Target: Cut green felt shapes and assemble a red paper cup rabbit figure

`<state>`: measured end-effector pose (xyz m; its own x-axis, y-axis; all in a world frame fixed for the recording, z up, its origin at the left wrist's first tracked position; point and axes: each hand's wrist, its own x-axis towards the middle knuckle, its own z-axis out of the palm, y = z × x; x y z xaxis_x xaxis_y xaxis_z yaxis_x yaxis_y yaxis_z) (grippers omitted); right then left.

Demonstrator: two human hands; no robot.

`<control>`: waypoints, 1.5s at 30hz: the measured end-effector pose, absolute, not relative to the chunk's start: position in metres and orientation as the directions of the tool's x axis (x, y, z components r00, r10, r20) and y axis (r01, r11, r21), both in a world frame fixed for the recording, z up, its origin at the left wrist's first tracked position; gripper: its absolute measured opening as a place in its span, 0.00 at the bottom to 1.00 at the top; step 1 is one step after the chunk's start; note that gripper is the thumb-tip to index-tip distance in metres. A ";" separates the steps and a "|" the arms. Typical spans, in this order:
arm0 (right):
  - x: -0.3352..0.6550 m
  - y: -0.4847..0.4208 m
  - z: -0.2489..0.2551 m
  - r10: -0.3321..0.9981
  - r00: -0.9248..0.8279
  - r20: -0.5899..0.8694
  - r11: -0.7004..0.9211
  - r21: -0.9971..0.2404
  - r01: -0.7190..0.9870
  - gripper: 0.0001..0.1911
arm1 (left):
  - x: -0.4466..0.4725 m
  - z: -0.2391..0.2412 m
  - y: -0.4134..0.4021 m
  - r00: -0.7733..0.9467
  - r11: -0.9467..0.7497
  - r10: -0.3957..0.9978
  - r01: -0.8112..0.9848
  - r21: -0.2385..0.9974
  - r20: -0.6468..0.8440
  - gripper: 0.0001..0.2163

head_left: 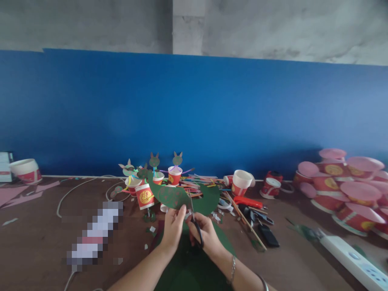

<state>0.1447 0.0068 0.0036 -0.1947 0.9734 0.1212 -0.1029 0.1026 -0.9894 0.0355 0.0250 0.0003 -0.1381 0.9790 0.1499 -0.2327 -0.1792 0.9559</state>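
My left hand [173, 228] pinches a piece of dark green paper [169, 196] and holds it up above the table. My right hand [203, 232] grips black-handled scissors [194, 220], whose blades point up into the edge of that green piece. A larger green sheet [189, 266] lies flat under both hands. Just behind stand red paper cups [144, 197] with green animal-shaped cutouts and coloured strips on them.
A brown table [36, 242] runs against a blue wall. Pink-lidded red cups [348, 190] pile at the right, a white power strip [353, 258] lies front right. A white cup [241, 182], sticks, a red tool and a white cable lie nearby.
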 end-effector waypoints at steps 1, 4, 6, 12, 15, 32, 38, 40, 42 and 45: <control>0.145 0.007 0.004 0.975 -0.192 0.114 0.097 -0.991 -0.096 0.17 | 0.035 -0.001 0.025 -0.143 -0.176 0.979 -0.233 0.956 0.146 0.14; 0.144 0.007 0.003 0.976 -0.193 0.104 0.089 -0.992 -0.086 0.17 | 0.035 -0.003 0.026 -0.162 -0.172 0.977 -0.225 0.959 0.137 0.14; 0.144 0.007 0.002 0.976 -0.192 0.099 0.084 -0.993 -0.087 0.18 | 0.035 -0.003 0.026 -0.180 -0.181 0.973 -0.206 0.962 0.145 0.14; 0.144 0.006 0.003 0.975 -0.201 0.090 0.077 -0.995 -0.070 0.18 | 0.035 0.001 0.025 -0.229 -0.212 0.957 -0.137 0.968 0.177 0.16; 0.144 0.006 0.005 0.976 -0.203 0.075 0.062 -0.996 -0.067 0.19 | 0.034 0.002 0.025 -0.263 -0.218 0.947 -0.091 0.972 0.188 0.18; 0.145 0.008 0.002 0.976 -0.194 0.100 0.079 -0.991 -0.112 0.20 | 0.035 0.002 0.024 -0.224 -0.213 0.956 -0.085 0.973 0.189 0.19; 0.145 0.008 0.006 0.978 -0.194 0.075 0.058 -0.994 -0.091 0.21 | 0.035 0.004 0.023 -0.246 -0.209 0.951 -0.074 0.975 0.185 0.19; 0.144 0.007 0.008 0.979 -0.193 0.067 0.051 -0.995 -0.087 0.21 | 0.035 0.006 0.022 -0.253 -0.218 0.948 -0.070 0.974 0.194 0.19; 0.144 0.007 0.009 0.980 -0.189 0.056 0.041 -0.996 -0.084 0.21 | 0.034 0.007 0.022 -0.247 -0.229 0.947 -0.067 0.971 0.207 0.19; 0.144 0.006 0.009 0.981 -0.189 0.042 0.028 -0.997 -0.078 0.20 | 0.034 0.009 0.022 -0.232 -0.248 0.945 -0.057 0.967 0.228 0.19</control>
